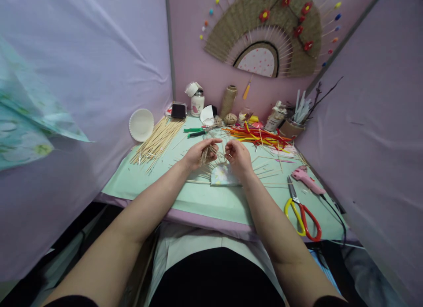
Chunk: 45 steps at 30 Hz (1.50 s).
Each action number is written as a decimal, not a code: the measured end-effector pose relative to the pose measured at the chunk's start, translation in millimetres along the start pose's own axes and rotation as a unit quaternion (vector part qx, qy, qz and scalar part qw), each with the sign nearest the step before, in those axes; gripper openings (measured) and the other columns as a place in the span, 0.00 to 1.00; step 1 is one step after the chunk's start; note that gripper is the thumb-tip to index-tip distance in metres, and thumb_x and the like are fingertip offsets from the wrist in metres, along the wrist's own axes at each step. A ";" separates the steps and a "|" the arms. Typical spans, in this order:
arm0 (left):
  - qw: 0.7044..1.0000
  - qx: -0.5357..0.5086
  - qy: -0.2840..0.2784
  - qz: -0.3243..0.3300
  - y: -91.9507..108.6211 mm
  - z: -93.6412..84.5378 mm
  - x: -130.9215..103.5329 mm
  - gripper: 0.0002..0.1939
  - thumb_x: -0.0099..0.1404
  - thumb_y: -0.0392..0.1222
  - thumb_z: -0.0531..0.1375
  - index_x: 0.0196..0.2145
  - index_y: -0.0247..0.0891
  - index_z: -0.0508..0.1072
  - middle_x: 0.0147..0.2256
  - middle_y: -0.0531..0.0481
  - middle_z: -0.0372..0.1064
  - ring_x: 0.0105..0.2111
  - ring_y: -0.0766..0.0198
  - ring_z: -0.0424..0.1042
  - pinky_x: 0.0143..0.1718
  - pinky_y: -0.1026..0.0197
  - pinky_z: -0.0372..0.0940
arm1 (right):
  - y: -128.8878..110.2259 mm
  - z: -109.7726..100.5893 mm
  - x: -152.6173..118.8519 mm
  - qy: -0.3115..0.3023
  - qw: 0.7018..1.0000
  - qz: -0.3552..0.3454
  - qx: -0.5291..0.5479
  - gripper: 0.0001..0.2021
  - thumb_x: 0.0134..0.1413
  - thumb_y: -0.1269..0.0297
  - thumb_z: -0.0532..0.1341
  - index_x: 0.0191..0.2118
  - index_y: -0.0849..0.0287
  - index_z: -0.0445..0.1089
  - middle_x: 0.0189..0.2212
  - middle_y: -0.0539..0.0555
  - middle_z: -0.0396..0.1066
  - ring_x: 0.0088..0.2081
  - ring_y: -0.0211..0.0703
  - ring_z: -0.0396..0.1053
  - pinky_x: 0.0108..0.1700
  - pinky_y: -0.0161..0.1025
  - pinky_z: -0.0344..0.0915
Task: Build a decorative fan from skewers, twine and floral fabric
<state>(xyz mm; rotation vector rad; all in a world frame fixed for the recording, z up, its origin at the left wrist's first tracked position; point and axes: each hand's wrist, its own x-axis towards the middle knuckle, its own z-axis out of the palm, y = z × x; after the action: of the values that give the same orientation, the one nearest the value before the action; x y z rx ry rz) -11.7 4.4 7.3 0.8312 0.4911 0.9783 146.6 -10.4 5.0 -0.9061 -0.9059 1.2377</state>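
Observation:
In the head view, my left hand [202, 153] is closed round a loose bundle of brown twine [209, 154]. My right hand [237, 156] faces it, fingers curled and pressed together; anything thin between them is too small to make out. Below and between the hands lies a half-round piece of pale floral fabric [224, 175], with thin sticks [266, 172] fanning out from it over the table. My right wrist is over the fabric's right part.
Scissors [299, 205] and a pink glue gun [308, 180] with a cord lie right. Bamboo sticks [157, 141] and a white dish [141, 125] are left. Green-handled pliers [194, 130], red and yellow strips [261, 135] and jars stand or lie behind.

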 end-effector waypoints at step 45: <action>0.837 0.506 0.063 0.198 -26.0 -2.2 2.2 0.03 0.61 0.39 0.60 0.33 0.41 0.75 0.28 0.51 0.69 0.32 0.59 0.67 0.38 0.62 0.59 | -2.3 -7.3 7.2 0.003 0.999 -0.022 0.041 0.16 0.40 0.51 0.68 0.28 0.53 0.63 0.24 0.45 0.61 0.26 0.35 0.58 0.29 0.33 0.59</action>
<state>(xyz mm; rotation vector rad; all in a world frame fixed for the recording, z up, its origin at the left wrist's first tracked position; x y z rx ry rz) 1.5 -0.6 -14.9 1.8887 1.0131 1.1418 154.9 -4.0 4.8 -0.8197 -0.8601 1.2252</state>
